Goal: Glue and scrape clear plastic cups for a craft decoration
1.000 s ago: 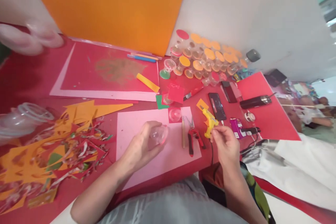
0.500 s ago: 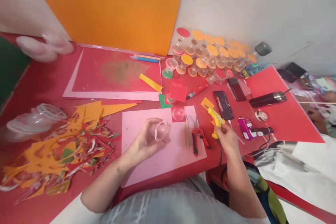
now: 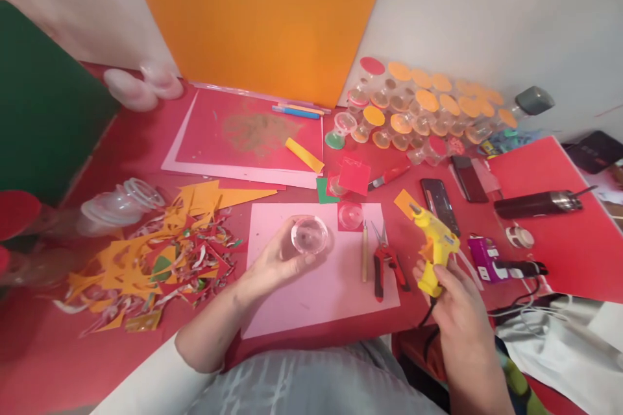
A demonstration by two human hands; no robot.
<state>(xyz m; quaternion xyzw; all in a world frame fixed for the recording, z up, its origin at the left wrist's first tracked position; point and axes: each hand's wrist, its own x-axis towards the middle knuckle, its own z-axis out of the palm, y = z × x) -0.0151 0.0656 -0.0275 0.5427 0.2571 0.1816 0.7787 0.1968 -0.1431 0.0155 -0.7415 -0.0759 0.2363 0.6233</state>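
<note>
My left hand is closed round a small clear plastic cup, held over a pink paper sheet with its open rim facing up toward me. My right hand grips the handle of a yellow glue gun, lifted off the red table with its nozzle pointing up and left. Between the hands lie a wooden-handled tool and red-handled scissors. Another clear cup sits on a red square at the sheet's top edge.
A heap of orange and red paper scraps lies left, beside stacked clear cups. Rows of small cups with orange lids stand at the back. Two phones, a dark flask and cables sit right. An orange board leans on the wall.
My right hand has picked the glue gun up from the table and raised it. My left hand turned the cup so its rim faces up. The view shifted left.
</note>
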